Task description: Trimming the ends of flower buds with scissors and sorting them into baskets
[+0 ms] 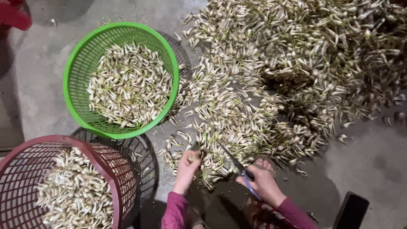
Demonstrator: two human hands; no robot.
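At pile's edge | left hand pinches bulb | right hand grips scissors beside it

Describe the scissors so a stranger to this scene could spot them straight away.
Start at the big heap of pale bulbs spread over the concrete floor, then follow its near edge down to the two hands. The scissors are in the right hand: dark blades angled up-left into the bulbs, the only metal tool here.
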